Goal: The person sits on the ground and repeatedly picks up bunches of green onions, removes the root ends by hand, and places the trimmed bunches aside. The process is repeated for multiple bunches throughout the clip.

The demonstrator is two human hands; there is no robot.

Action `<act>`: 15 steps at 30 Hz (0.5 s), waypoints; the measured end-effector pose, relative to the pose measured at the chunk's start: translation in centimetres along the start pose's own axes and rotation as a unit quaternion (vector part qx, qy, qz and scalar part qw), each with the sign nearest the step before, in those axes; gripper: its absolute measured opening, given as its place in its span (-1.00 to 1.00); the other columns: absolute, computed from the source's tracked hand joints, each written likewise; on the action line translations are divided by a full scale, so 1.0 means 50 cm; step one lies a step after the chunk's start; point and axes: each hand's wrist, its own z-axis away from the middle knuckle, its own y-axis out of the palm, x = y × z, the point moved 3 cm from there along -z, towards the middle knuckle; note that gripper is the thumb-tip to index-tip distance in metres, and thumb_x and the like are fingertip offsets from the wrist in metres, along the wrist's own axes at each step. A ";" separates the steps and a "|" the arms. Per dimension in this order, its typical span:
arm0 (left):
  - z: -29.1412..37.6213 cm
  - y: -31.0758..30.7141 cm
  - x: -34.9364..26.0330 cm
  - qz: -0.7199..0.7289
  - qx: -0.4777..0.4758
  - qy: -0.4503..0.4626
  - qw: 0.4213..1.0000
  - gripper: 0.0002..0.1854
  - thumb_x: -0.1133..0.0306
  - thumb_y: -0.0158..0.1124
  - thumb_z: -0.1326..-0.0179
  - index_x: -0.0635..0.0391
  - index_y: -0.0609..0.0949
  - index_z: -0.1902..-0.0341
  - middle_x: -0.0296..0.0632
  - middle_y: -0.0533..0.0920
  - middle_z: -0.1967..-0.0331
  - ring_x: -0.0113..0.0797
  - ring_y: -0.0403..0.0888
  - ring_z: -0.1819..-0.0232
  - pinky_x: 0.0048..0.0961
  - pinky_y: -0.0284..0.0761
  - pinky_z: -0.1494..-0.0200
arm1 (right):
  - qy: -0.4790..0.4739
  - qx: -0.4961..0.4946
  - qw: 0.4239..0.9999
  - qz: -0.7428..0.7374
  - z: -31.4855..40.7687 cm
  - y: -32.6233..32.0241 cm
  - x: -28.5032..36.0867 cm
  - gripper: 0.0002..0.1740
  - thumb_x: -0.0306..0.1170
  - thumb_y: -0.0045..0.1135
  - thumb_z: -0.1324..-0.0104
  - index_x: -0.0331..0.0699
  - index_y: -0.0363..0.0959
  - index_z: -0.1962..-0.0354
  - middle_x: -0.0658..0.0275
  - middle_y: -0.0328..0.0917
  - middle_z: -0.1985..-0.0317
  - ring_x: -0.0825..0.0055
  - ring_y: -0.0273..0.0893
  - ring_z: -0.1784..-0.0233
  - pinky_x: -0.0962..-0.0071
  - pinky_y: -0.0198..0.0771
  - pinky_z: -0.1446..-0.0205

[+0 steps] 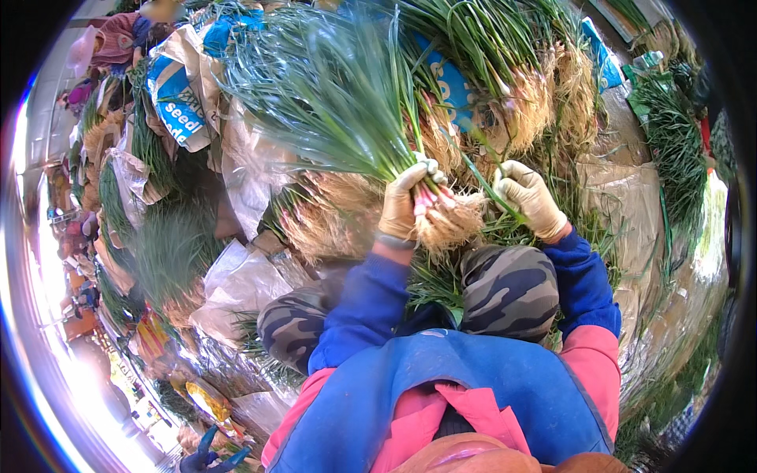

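Note:
My left hand (404, 198), in a pale glove, grips a bunch of green garlic or similar allium plants (361, 127) just above the bulbs. The long green leaves fan out up and to the left. Below my fist hang pinkish-white bulb ends and a tangle of pale roots (452, 222). To the right of the roots, my gloved right hand (529, 195) is closed with thumb and fingers on a thin green leaf (488, 192). Loose green leaves (434, 284) lie between my camouflage-covered knees (510, 290), under the bunch.
More allium bunches with roots (526, 106) lie ahead, over blue printed sacks (446, 83). Another rooted bunch (328, 213) sits left of my hand. Plastic sheeting (245, 290) and paper sacking (621, 207) spread at both sides. Another person (118, 41) is at upper left; a dark-gloved hand (210, 455) shows lower left.

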 end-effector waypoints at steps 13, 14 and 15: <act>0.030 -0.002 0.053 0.049 0.084 -0.095 0.991 -0.76 0.21 0.15 -0.28 0.12 0.44 0.21 -0.21 0.52 0.40 -0.09 0.65 0.21 -0.04 0.72 0.17 | 0.075 0.083 0.983 -0.148 -0.181 0.097 -0.016 -0.72 -0.31 0.09 -0.43 -0.35 0.50 0.04 0.31 0.63 0.25 0.59 0.57 0.25 0.54 0.48 0.11; 0.029 -0.002 0.047 0.062 0.073 -0.087 0.992 -0.76 0.20 0.15 -0.28 0.14 0.45 0.21 -0.20 0.53 0.40 -0.09 0.65 0.21 -0.05 0.72 0.18 | 0.085 0.073 0.981 -0.158 -0.173 0.094 -0.013 -0.77 -0.37 0.13 -0.40 -0.35 0.51 0.10 0.31 0.62 0.26 0.61 0.56 0.20 0.55 0.46 0.03; 0.032 -0.006 0.045 0.079 0.058 -0.077 0.992 -0.75 0.20 0.14 -0.28 0.15 0.45 0.21 -0.19 0.54 0.40 -0.09 0.66 0.21 -0.05 0.72 0.19 | 0.055 0.062 0.990 -0.118 -0.160 0.098 -0.003 -0.78 -0.38 0.12 -0.40 -0.35 0.52 0.11 0.32 0.62 0.26 0.61 0.56 0.19 0.55 0.46 0.01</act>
